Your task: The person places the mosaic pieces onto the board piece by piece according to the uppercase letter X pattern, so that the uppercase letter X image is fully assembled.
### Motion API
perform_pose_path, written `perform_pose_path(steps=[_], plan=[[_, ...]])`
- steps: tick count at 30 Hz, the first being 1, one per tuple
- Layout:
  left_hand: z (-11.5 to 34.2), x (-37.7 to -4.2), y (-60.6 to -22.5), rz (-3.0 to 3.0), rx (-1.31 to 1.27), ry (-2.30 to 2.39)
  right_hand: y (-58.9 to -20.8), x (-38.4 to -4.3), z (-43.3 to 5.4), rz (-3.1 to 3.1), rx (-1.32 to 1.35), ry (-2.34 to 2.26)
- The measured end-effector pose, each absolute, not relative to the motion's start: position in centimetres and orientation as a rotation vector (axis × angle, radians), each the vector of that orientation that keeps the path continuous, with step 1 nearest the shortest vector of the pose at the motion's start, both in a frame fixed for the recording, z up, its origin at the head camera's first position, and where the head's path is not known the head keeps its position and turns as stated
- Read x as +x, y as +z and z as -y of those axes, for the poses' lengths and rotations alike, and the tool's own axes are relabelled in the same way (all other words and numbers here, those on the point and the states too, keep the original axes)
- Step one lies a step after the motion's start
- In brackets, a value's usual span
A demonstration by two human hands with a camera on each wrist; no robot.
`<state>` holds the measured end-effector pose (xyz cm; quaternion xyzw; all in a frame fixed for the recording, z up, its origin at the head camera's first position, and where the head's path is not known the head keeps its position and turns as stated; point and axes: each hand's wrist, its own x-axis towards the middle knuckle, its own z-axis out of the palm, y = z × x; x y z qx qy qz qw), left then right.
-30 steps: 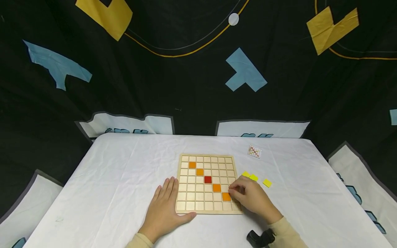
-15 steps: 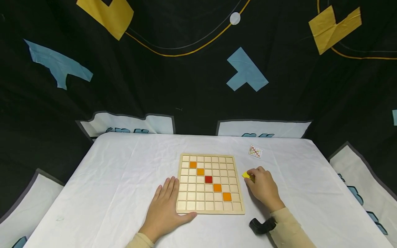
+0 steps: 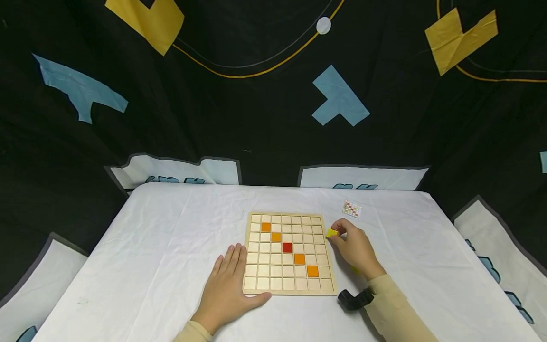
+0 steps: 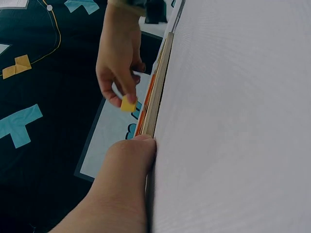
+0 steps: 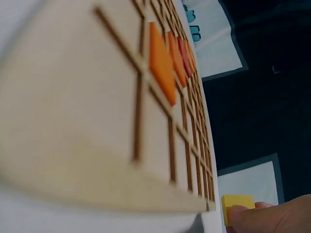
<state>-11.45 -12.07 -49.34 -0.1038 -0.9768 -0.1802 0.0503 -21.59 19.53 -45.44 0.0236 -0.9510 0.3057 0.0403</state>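
Note:
A square wooden grid board (image 3: 267, 293) lies flat on the table, with several orange tiles and one red tile (image 3: 287, 247) in a diagonal across its cells. My left hand (image 3: 226, 292) rests flat at the board's left edge, fingers straight; its thumb (image 4: 129, 158) touches the near edge in the left wrist view. Between thumb and fingers, my right hand (image 3: 356, 249) pinches a yellow square tile (image 3: 331, 232) just beyond the board's right edge. The right wrist view shows this yellow tile (image 5: 235, 206) at the fingertips, beyond the board's corner.
A small pattern card (image 3: 352, 209) with coloured squares lies behind the right hand. Part of another yellow tile (image 3: 355, 270) shows beside the right wrist. A black wrist mount (image 3: 355, 300) sits on the right sleeve. White cloth (image 3: 141, 266) covers the table; a dark curtain hangs behind.
My right hand has left the board's right side, reached to the yellow tiles and lifted one. It has since moved left and away toward the board with it. The left hand stays put.

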Motion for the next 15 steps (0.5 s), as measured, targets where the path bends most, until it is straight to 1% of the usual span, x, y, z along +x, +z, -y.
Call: perform_pose_path(steps=[9,15], plan=[[12.1,-11.4,-49.2,2.977,-0.304,-0.564,-45.3,-23.9,-16.6,2.947,0.162,1.075],[12.1,-11.3,-49.1,2.965,-0.305,-0.563,-45.2,-24.5,-15.3,2.966,0.225,1.042]])
